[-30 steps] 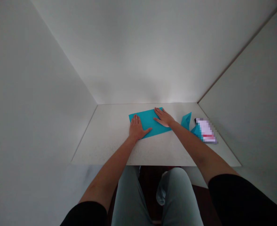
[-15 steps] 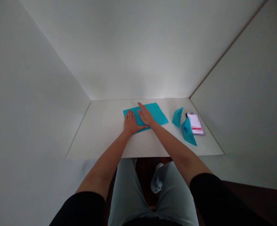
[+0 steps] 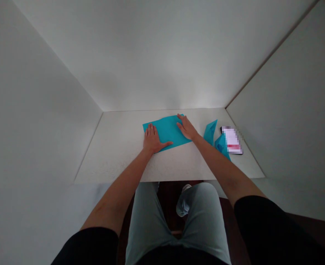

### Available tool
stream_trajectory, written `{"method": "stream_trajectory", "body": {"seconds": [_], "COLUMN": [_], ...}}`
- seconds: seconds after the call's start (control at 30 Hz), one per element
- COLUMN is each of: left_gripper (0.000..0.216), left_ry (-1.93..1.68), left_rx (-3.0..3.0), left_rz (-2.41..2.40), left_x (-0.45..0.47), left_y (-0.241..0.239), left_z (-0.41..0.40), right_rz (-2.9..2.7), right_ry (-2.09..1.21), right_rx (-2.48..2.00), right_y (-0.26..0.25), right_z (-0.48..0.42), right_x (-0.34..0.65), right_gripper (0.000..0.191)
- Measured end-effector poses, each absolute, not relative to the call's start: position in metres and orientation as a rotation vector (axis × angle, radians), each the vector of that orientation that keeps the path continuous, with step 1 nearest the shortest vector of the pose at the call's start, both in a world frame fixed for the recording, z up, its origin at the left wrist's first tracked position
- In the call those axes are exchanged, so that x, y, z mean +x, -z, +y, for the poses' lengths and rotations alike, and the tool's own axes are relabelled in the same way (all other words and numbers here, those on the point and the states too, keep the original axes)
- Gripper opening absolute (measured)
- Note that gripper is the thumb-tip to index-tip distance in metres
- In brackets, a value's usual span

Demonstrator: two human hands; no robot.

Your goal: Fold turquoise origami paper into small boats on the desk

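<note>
A blue sheet of paper (image 3: 166, 129) lies flat on the white table (image 3: 118, 147) in front of me. Pressed on its left end is my left hand (image 3: 152, 140), fingers stretched out and the thumb pointing right along the near edge. My right hand (image 3: 188, 128) rests open on the sheet's right end and covers part of that side. Two folded blue paper shapes, one farther back (image 3: 210, 131) and one nearer (image 3: 221, 144), stand to the right of the sheet. My right forearm hides part of the nearer one.
A phone (image 3: 232, 140) with a blurred, lit screen lies behind the nearer folded shape, close to the right wall (image 3: 289, 110). White walls close in the table at the back and on both sides. My legs (image 3: 148, 221) are below the table's front edge.
My right hand has slid right across the sheet, from near its middle to its right end. The left hand stays on the left end. The view has shifted slightly.
</note>
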State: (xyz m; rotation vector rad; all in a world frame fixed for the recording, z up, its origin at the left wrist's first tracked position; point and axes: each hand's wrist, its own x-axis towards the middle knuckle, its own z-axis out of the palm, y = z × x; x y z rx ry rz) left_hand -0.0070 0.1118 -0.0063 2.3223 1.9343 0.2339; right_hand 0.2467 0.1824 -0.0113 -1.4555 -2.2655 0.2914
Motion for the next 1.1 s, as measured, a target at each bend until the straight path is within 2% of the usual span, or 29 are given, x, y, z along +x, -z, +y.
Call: {"method": "stream_trajectory", "body": {"seconds": [0.3, 0.53, 0.63, 0.8, 0.97, 1.1], "left_gripper": [0.121, 0.116, 0.113, 0.105, 0.117, 0.124], "left_ry": [-0.273, -0.175, -0.09, -0.147, -0.089, 0.009], "left_rx": [2.299, 2.255, 2.127, 1.95, 1.763, 1.654], "left_rz": [1.933, 1.984, 2.095, 2.343, 2.475, 2.584], "left_x": [-0.006, -0.004, -0.016, -0.076, -0.136, -0.159], "left_y": [0.007, 0.003, -0.001, 0.001, -0.004, -0.012], "left_z": [0.112, 0.113, 0.102, 0.06, 0.014, -0.007], "right_rz": [-2.369, -2.262, -2.08, -1.759, -1.734, -1.77], "right_ry": [-0.033, -0.082, -0.107, -0.036, -0.134, -0.236], "right_rx": [-1.484, -1.363, -1.499, -1.781, -1.851, -1.807], "right_y": [-0.018, -0.025, -0.013, 0.022, 0.049, 0.044], "right_z": [0.155, -0.022, -0.107, -0.217, -0.274, -0.279], "right_x": [0.243, 0.245, 0.282, 0.347, 0.36, 0.35], "right_gripper": [0.065, 0.057, 0.055, 0.035, 0.034, 0.035]}}
